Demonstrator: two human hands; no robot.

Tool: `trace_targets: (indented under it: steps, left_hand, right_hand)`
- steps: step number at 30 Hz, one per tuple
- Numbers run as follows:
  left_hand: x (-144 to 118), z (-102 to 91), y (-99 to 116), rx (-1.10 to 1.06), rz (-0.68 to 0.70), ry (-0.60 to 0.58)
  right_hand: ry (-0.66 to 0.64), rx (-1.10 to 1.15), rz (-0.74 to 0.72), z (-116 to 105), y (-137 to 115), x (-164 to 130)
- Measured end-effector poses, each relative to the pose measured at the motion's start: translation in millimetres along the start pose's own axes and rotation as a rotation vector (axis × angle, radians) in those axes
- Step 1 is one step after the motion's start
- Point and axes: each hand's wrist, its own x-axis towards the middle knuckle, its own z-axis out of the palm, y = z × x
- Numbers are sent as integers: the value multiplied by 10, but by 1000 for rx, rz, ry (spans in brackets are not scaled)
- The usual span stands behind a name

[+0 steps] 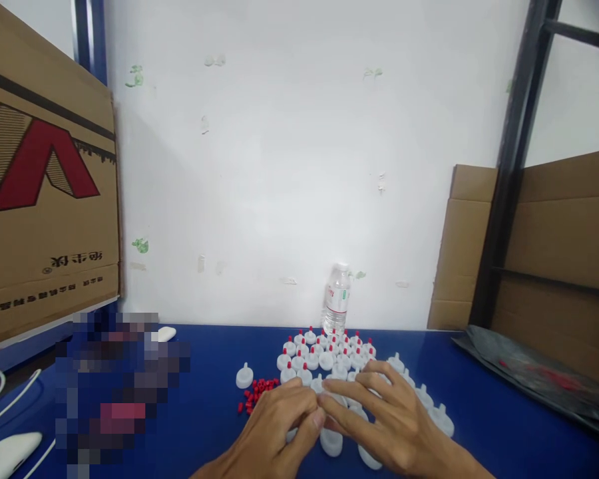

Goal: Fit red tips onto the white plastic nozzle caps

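Fingertips [317, 418] of the left hand [274, 429] pinch close against those of the right hand [379, 416] over a white cap [331, 442], seemingly to steady something small between them; whether either holds anything I cannot tell. Loose red plugs [257, 392] lie just left on the blue table [479, 399]; plugged caps [327, 349] stand grouped behind, before a water bottle [336, 298]; a blurred patch hides the table's left side.

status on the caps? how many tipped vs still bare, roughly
Done: a cluster of white caps with red tips stands by the water bottle. In hand: left hand and right hand meet over one cap. Left: untipped white caps on the right, loose red tips on the blue table.
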Motion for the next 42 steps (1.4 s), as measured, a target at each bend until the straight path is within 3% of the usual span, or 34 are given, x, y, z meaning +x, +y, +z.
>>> trace_targets:
  steps: [3, 8, 12, 20, 24, 26, 29, 34, 38, 42]
  left_hand:
    - [-8, 34, -67, 168, 123, 14]
    - [-1, 83, -106, 444, 265, 150]
    - [25, 67, -106, 452, 347, 195]
    - [-36, 92, -55, 43, 48, 184]
    - [-30, -172, -53, -133, -234, 264]
    - [0, -308, -92, -83, -327, 323]
    - [45, -396, -163, 105, -342, 231]
    - [38, -362, -291, 256, -354, 42]
    - [17, -362, -387, 279, -377, 5]
    - [18, -348, -423, 241, -304, -2]
  right_hand:
    - [-16, 85, 30, 17, -7, -12]
    - [0, 166, 36, -3, -67, 10]
    - [-6, 124, 45, -28, -87, 55]
    - [5, -2, -4, -34, -82, 45]
    - [-59, -177, 157, -89, 324, -265]
    - [-133, -242, 280, -110, 569, -417]
    - [-179, -161, 479, -91, 775, -522]
    - [-258, 67, 635, -66, 757, -477]
    - [-472, 205, 704, -128, 759, -478]
    - [-661, 347, 753, -165, 770, -509]
